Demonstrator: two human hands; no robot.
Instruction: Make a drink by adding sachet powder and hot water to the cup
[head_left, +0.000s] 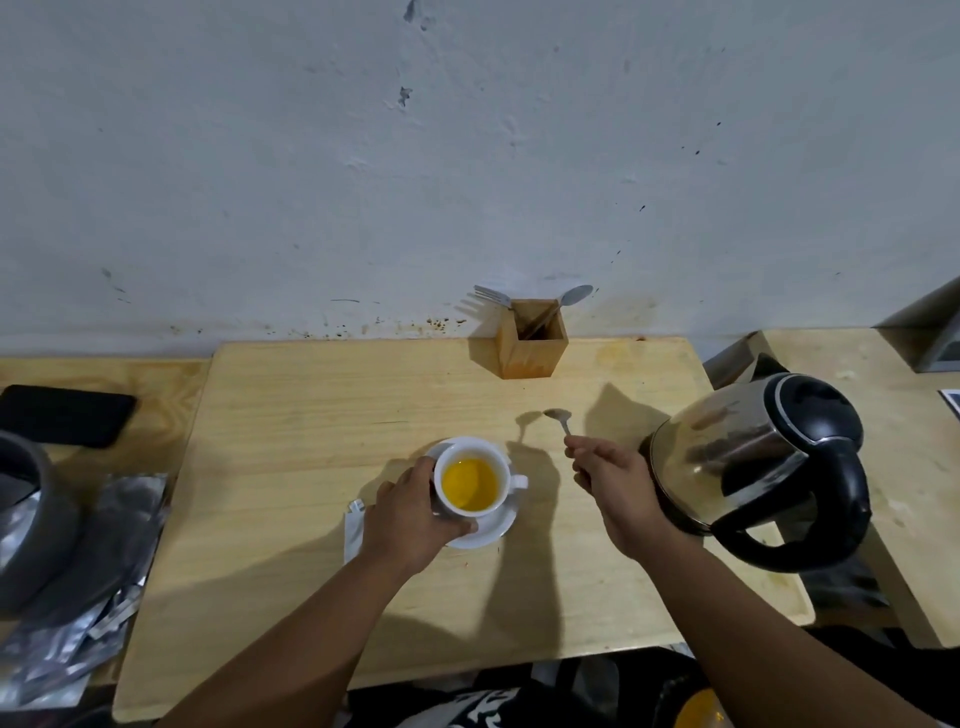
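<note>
A white cup (506, 480) holding yellow-orange liquid stands on a white saucer (496, 530) in the middle of the wooden table (311, 415). My left hand (410, 514) wraps the cup's left side. To the right of the cup, my right hand (608, 478) pinches the handle of a small metal spoon (560, 417), bowl pointing away, held above the table. A torn white sachet (354, 527) lies flat just left of my left hand. The steel kettle (753, 457) with a black handle stands right of my right hand.
A wooden cutlery box (532, 340) with a fork and a spoon stands at the wall. A black phone (67, 413) lies far left, above a dark pot (26, 519) and several silver sachets (78, 623). A second table (904, 467) adjoins on the right.
</note>
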